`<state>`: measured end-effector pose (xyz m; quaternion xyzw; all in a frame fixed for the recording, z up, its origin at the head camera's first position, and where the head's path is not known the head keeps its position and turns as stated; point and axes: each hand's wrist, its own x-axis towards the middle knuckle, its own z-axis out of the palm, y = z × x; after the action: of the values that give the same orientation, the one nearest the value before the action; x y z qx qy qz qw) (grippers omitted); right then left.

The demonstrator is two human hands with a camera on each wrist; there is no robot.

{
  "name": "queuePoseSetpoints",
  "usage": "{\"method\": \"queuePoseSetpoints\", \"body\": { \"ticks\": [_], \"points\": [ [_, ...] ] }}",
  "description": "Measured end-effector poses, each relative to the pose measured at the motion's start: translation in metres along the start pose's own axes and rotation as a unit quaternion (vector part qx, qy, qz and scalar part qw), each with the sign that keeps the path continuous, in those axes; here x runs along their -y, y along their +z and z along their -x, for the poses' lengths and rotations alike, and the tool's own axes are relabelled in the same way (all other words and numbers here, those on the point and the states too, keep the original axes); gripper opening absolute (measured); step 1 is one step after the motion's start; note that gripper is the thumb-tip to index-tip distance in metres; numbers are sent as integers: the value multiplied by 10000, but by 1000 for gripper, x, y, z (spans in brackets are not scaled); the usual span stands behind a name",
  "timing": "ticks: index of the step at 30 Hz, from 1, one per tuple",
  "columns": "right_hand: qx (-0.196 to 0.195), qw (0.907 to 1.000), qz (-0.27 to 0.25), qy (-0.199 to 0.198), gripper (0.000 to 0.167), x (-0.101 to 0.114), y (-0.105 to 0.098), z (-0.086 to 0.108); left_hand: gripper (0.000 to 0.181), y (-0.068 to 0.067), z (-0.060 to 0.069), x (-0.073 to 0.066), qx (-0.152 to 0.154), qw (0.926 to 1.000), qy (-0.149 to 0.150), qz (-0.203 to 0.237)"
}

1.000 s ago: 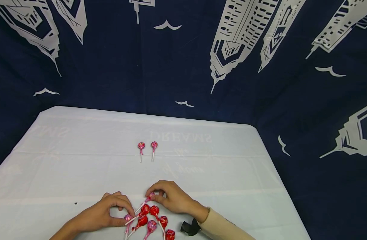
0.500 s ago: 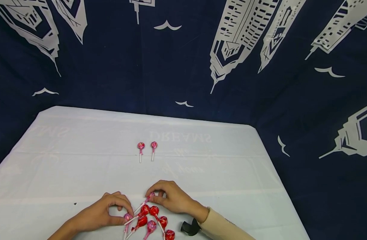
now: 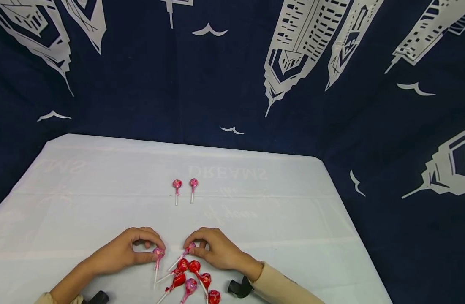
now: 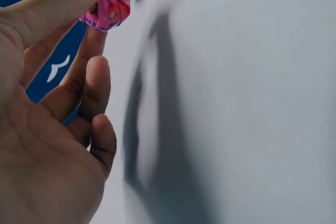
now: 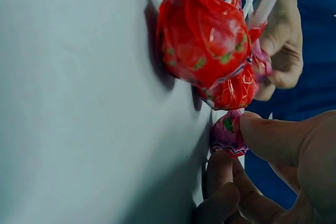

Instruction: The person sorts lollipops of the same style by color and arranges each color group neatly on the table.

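Note:
My left hand (image 3: 126, 250) pinches a pink-wrapped lollipop (image 3: 159, 253) by its head between thumb and fingers, the white stick hanging toward the near side. In the left wrist view the thumb presses the pink wrapper (image 4: 107, 11). To the right, my right hand (image 3: 221, 249) pinches another pink lollipop (image 3: 191, 246), whose stick slants down to the left; the right wrist view shows that pink head (image 5: 229, 132) between thumb and finger. Just below the hands lies a loose group of red lollipops (image 3: 178, 279) with a pink one (image 3: 191, 286) among them.
Two pink lollipops (image 3: 177, 184) (image 3: 194, 183) stand apart side by side farther back on the white tabletop (image 3: 278, 198). Black wrist pieces show by the right sleeve (image 3: 281, 285) and near the left sleeve. A dark blue printed cloth (image 3: 141, 84) hangs behind.
My left hand has moved up and away from the red lollipops, carrying its pink lollipop, whose stick now points more straight down. The right hand has stayed in place with its lollipop.

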<state>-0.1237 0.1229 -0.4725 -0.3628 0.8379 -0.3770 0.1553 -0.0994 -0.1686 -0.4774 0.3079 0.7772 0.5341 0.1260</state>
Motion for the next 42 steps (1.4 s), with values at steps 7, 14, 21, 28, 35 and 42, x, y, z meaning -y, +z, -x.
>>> {"method": "queuePoseSetpoints", "body": {
  "ticks": [7, 14, 21, 28, 35, 42],
  "points": [
    [54, 10000, 14, 44, 14, -1, 0, 0, 15, -22, -11, -1, -313, 9982, -377, -332],
    [39, 10000, -13, 27, 14, -1, 2, 0, 16, -41, -24, 5, -711, 9945, -626, -445],
    [53, 10000, 69, -4, 15, -1, 2, 0, 18, -51, -35, 17, -858, 9926, -771, -368],
    [71, 9999, 120, 5, 15, 0, 1, -2, 18, -60, -50, 25, -1102, 9876, -994, -503],
    [84, 9998, 174, 36, 15, 1, 0, -1, 19, -70, -71, 26, -1189, 9838, -1143, -698],
    [101, 9998, 157, -4, 15, 1, 0, -2, 20, -80, -86, 28, -1337, 9767, -1384, -952]
  ]
}}
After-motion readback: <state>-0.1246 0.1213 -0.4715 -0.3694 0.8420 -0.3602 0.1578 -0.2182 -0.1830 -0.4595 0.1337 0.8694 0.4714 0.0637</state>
